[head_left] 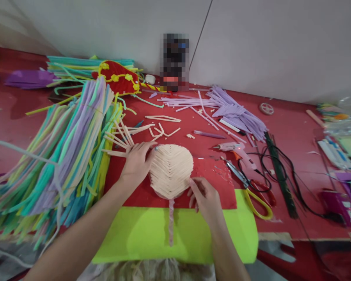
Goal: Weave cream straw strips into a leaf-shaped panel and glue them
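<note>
A round, cream hand fan (171, 168), covered in pipe cleaners laid in a V pattern, lies in front of me. Its wrapped, pale pink handle (171, 224) points towards me. My left hand (137, 160) grips the upper left edge, with the thumb at the rim and the fingers close together. On the lower right rim, my right hand (203, 193) pinches the edge between thumb and forefinger, its other fingers curled. Beneath the fan are a red sheet (216, 187) and a lime-green board (134, 234). Loose cream pipe cleaners (121, 134) lie beyond my left hand.
On the left is a big bundle of coloured pipe cleaners (70, 148). Lilac pipe cleaners (234, 109) lie at the back. To the right are a pink glue gun (236, 152), its black cord, and scissors (259, 205). A red, yellow-trimmed piece (119, 76) sits behind.
</note>
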Demonstrator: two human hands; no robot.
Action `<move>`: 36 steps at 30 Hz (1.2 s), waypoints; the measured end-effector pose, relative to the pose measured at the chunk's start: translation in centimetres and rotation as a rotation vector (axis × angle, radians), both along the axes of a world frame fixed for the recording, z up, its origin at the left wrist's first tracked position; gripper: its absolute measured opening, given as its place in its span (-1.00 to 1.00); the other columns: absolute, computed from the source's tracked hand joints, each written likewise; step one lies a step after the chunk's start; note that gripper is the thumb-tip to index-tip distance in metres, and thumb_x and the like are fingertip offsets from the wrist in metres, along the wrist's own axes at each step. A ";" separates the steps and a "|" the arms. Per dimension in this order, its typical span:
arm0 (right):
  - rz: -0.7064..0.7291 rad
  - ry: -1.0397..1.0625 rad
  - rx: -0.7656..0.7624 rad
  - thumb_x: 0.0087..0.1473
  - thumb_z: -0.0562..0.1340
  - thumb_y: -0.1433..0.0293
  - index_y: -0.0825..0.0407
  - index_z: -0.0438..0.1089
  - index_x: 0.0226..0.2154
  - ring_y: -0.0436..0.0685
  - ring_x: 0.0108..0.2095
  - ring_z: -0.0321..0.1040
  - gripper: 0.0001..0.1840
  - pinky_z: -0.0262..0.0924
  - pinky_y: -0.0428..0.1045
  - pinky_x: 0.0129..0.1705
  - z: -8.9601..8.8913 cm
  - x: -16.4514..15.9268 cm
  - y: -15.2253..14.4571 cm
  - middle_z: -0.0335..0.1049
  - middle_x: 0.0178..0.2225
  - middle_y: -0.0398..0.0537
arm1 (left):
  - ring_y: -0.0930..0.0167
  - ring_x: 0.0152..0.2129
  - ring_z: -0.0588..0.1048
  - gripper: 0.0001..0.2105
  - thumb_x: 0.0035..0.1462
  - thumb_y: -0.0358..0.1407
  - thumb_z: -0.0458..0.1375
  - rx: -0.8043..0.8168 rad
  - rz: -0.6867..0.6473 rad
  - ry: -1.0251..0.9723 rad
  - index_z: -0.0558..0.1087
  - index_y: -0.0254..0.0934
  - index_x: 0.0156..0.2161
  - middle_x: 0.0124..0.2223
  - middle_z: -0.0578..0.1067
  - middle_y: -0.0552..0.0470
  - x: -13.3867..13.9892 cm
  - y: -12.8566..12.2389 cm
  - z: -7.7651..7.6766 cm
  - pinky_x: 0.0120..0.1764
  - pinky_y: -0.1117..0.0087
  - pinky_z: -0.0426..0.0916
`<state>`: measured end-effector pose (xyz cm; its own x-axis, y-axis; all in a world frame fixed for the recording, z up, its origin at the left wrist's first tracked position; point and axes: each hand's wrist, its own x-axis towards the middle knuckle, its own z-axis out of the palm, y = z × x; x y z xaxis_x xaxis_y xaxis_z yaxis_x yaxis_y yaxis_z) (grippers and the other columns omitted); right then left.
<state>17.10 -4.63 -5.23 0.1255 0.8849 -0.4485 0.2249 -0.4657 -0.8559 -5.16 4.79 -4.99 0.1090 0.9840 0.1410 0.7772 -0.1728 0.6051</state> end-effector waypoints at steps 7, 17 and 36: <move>-0.006 0.027 -0.016 0.06 0.19 -0.04 -0.02 0.28 -0.11 0.00 -0.74 0.27 -0.49 0.08 -0.15 -0.81 -0.1 0.0 0.1 0.32 -0.58 -0.25 | 0.32 -0.08 0.46 -0.60 0.05 -0.31 0.20 -0.241 0.069 -0.590 0.38 -0.25 0.04 0.01 0.47 -0.07 0.8 -0.1 0.0 -0.02 0.26 0.34; -0.001 -0.179 0.191 0.05 0.23 0.02 0.00 0.41 -0.12 0.19 -0.24 0.47 -0.53 0.38 0.08 -0.16 0.9 2.4 3.6 0.51 -0.28 0.01 | 0.29 0.05 0.38 -0.56 -0.03 -0.37 0.26 -0.364 0.010 -0.881 0.42 -0.23 0.02 0.08 0.45 -0.04 0.4 0.1 0.2 0.10 0.25 0.27; -0.004 0.312 0.226 -0.10 0.37 0.13 -0.01 0.44 -0.24 0.09 -0.36 0.40 -0.61 0.35 -0.06 -0.41 2.1 1.2 3.9 0.47 -0.36 -0.13 | 0.27 -0.24 0.57 -0.54 -0.16 -0.28 0.41 -0.777 0.070 -1.276 0.47 -0.25 -0.08 -0.14 0.59 -0.08 1.2 -2.9 1.4 -0.20 0.34 0.50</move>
<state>18.34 -0.72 -3.09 0.0170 0.9656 -0.2596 -0.0637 -0.2580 -0.9640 -3.97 1.86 -3.57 0.2696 0.8538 -0.4452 -0.3388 0.5169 0.7861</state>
